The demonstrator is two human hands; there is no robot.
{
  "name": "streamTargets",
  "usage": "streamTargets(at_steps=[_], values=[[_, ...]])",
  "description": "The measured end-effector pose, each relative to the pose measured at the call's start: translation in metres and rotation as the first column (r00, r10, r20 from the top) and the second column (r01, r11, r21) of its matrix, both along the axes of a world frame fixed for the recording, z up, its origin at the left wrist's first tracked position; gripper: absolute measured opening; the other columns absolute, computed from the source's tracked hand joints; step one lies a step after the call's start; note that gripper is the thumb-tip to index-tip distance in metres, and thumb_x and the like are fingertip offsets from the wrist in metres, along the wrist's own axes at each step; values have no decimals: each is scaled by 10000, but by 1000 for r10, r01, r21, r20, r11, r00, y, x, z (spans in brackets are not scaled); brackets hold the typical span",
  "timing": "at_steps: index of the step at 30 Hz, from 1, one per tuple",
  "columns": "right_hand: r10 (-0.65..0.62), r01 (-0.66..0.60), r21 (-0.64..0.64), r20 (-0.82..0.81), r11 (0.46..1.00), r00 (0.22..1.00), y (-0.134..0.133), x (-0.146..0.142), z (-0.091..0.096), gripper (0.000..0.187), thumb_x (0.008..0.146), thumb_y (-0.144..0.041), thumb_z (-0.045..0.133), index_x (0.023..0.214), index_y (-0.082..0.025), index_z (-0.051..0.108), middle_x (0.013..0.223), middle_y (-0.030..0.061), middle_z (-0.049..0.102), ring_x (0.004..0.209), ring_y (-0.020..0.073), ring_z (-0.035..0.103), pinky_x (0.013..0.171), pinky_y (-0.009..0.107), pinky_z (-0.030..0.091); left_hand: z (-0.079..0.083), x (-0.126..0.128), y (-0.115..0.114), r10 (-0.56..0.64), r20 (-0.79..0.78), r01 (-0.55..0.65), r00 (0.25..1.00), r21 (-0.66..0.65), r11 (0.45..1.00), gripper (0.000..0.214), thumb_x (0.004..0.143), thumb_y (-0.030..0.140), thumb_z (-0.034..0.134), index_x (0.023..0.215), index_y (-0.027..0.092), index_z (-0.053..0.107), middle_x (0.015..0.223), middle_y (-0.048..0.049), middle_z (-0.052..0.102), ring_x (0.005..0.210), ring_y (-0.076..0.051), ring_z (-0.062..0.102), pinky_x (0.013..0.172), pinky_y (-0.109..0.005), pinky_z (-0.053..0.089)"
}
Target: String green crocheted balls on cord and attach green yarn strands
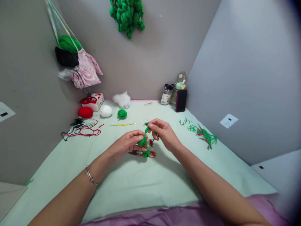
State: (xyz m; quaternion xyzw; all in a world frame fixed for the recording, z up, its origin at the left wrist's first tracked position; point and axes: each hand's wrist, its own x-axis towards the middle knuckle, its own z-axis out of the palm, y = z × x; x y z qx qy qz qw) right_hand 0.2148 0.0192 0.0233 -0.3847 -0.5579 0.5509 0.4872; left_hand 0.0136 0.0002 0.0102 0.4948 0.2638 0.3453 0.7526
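Note:
A small green crocheted piece [142, 142] with a bit of red on it hangs between my two hands above the table. My left hand [127, 141] grips its rounded lower part between thumb and fingers. At the top, my right hand [164, 131] pinches the narrow end, where a thin needle-like tip sticks up. A little red-and-green part [151, 142] dangles below the right fingers. Beneath my hands lie red-handled thread snips [152, 154], partly covered by a green bobble [146, 154]. Beyond the left hand rests a yellow-handled crochet hook [123, 124].
Red [85, 112], white [106, 111] and green yarn balls [122, 113] sit at the back left, near white stuffing [122, 99] and loose yarn [88, 130]. Yarn scraps [204, 135] lie right. A phone [181, 100] and pen cup [166, 95] stand behind; bags [86, 67] hang left.

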Motion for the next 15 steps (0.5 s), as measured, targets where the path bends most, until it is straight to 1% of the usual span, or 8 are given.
streamTargets(at_steps=[3, 5, 7, 8, 9, 11, 13, 15], values=[[18, -22, -71, -68, 997, 998, 3, 3, -2, 308, 794, -455, 765, 871, -179, 651, 801, -5, 706, 451, 32, 428, 445, 201, 310, 1, -2, 2, 60, 77, -58, 995, -28, 998, 168, 885, 273, 689, 993, 144, 689, 963, -58, 703, 882, -154, 684, 866, -301, 565], [54, -64, -114, -88, 991, 995, 4, 4, -3, 311, 779, -455, 783, 870, -186, 655, 764, -19, 692, 456, 36, 422, 452, 197, 319, 1, -4, 4, 117, 138, -111, 983, -51, 992, 152, 887, 228, 673, 1004, 134, 697, 1002, -64, 713, 909, -157, 691, 889, -299, 569], [132, -140, -143, -65, 980, 989, 4, 5, -3, 311, 755, -450, 807, 844, -186, 668, 650, -45, 635, 451, 44, 415, 449, 196, 316, 0, -5, 6, 175, 193, -161, 966, -83, 983, 139, 893, 193, 648, 1003, 126, 701, 1020, -71, 725, 929, -161, 700, 906, -296, 573], [175, -180, -146, -46, 973, 984, 3, 5, -3, 306, 748, -447, 813, 828, -185, 676, 617, -51, 611, 448, 47, 414, 449, 198, 322, -1, -5, 7, 201, 215, -183, 956, -99, 978, 134, 895, 180, 635, 997, 123, 701, 1015, -74, 731, 934, -161, 704, 909, -289, 575], [212, -214, -141, -31, 966, 977, 3, 4, -3, 296, 748, -442, 813, 817, -184, 685, 628, -46, 618, 448, 48, 416, 453, 202, 335, -1, -5, 8, 227, 235, -206, 945, -112, 972, 130, 895, 167, 623, 988, 119, 701, 1005, -76, 735, 938, -162, 708, 909, -280, 575], [254, -254, -111, -15, 961, 967, 2, 4, -2, 270, 764, -427, 803, 810, -181, 702, 775, -14, 689, 458, 38, 424, 474, 214, 372, 1, -5, 9, 281, 274, -253, 920, -135, 958, 125, 886, 142, 607, 965, 110, 699, 992, -77, 739, 945, -163, 712, 910, -265, 575], [276, -275, -84, 3, 958, 961, 0, 3, -2, 246, 774, -405, 799, 809, -177, 712, 874, 3, 709, 470, 30, 437, 500, 220, 398, 4, -3, 8, 336, 307, -298, 890, -166, 940, 124, 872, 120, 592, 939, 105, 694, 962, -70, 736, 927, -160, 714, 910, -260, 576], [325, -321, -77, 46, 944, 945, -2, 3, -3, 237, 777, -390, 801, 807, -170, 717, 786, -7, 681, 486, 41, 466, 516, 219, 403, 7, -2, 8, 387, 321, -334, 864, -209, 919, 137, 862, 102, 569, 932, 104, 687, 927, -62, 730, 899, -157, 715, 902, -268, 580]])
